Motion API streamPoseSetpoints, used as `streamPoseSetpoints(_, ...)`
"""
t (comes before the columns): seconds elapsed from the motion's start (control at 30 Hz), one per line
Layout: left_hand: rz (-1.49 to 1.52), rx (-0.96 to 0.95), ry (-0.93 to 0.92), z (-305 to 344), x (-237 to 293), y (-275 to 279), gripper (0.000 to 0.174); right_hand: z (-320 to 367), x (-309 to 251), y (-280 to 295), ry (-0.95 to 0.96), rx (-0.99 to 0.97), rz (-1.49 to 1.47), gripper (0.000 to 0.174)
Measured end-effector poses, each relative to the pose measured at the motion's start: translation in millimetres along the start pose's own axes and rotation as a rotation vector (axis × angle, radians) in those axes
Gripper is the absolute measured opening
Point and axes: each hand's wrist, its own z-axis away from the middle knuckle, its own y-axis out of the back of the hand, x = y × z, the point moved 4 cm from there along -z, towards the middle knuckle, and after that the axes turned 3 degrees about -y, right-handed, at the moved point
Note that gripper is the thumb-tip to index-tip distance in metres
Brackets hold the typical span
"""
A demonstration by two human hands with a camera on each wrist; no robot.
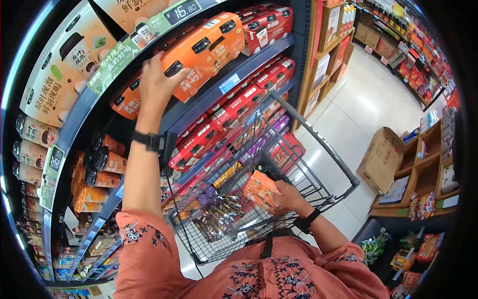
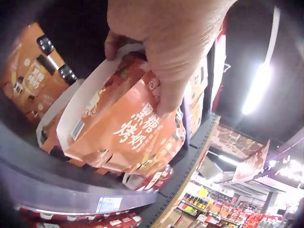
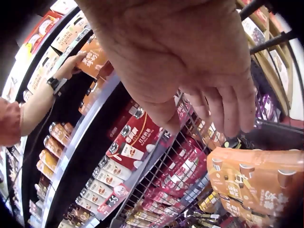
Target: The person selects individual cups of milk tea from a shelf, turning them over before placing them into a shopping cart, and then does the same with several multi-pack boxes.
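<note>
My left hand [image 1: 156, 82] grips an orange multipack of drink cups [image 1: 206, 57] at its near end, up on the shelf. In the left wrist view the thumb lies on the printed end of that pack [image 2: 128, 128], and the other fingers go over its top edge. Lower down, my right hand [image 1: 290, 198] is beside a second orange multipack [image 1: 261, 192] over the shopping cart [image 1: 239, 229]. The right wrist view has its fingers [image 3: 228, 107] loosely extended above this pack [image 3: 259, 180].
More orange packs [image 1: 130, 97] and red packs [image 1: 269, 27] fill the same shelf. Red multipacks [image 1: 234, 112] line the shelf below. Small shiny packets [image 1: 219, 214] lie in the cart. A cardboard box [image 1: 382, 160] stands across the aisle by a wooden rack [image 1: 428, 164].
</note>
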Motion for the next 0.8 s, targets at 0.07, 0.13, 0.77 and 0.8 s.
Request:
streamPoseSetpoints(0.07,0.071,-0.025,-0.022,17.4,5.2,27.2,0.079,-7.3,-20.8,26.0,0.053,0.152,-0.104,0.040)
streamPoseSetpoints(0.13,0.175,-0.067,-0.081,39.4,3.2,48.1,0.077,-24.2,-21.4,48.7,0.167,0.436,-0.335,0.035)
streamPoseSetpoints(0.77,0.471,-1.000,-0.285,365.8,33.8,-46.7,0.082,-24.5,-87.7,-100.9,0.176,-0.429,0.279,0.098)
streamPoseSetpoints(0.8,0.491,-0.984,-0.290,376.6,32.9,-53.7,0.082,-26.2,-78.4,-111.0,0.199,-0.411,0.292,0.094)
